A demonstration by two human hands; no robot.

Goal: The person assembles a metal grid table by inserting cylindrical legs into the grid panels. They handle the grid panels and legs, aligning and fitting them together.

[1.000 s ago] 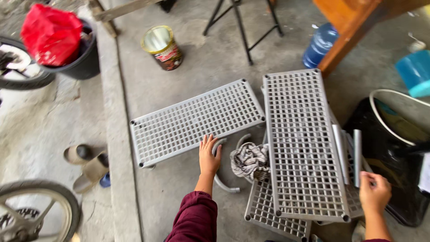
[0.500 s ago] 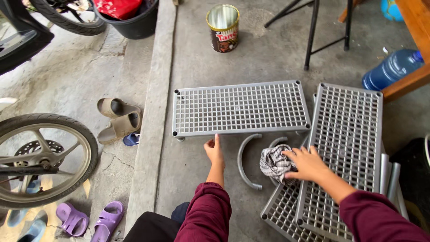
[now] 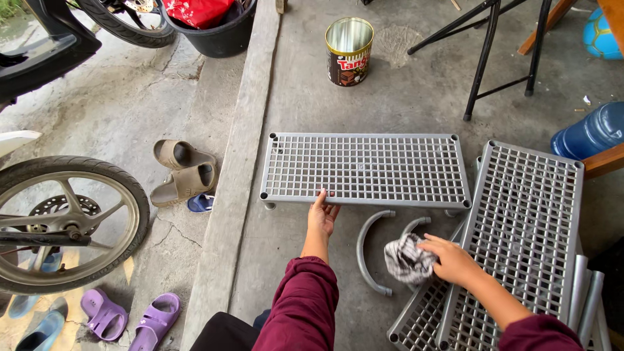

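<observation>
A grey plastic grid shelf panel (image 3: pixel 364 169) lies flat on the concrete floor. My left hand (image 3: pixel 322 214) holds its near edge with the fingers over the rim. My right hand (image 3: pixel 452 260) grips a crumpled grey-and-white rag (image 3: pixel 406 260) beside two curved grey plastic pieces (image 3: pixel 367 250). A second grid panel (image 3: pixel 520 234) lies to the right, stacked over another panel (image 3: pixel 416 318). Both arms wear dark red sleeves.
An open tin can (image 3: pixel 349 42) stands beyond the panel. Black folding stand legs (image 3: pixel 484 62), a blue water jug (image 3: pixel 588 133), grey tubes (image 3: pixel 585 296) at right. A concrete curb (image 3: pixel 237 175), sandals (image 3: pixel 182 172), purple slippers (image 3: pixel 133 318), a motorbike wheel (image 3: pixel 62 224), a black tub (image 3: pixel 218 29) at left.
My right hand came in from the far right and took hold of the rag. My left hand slid up to the panel's near edge. The camera view shifted left.
</observation>
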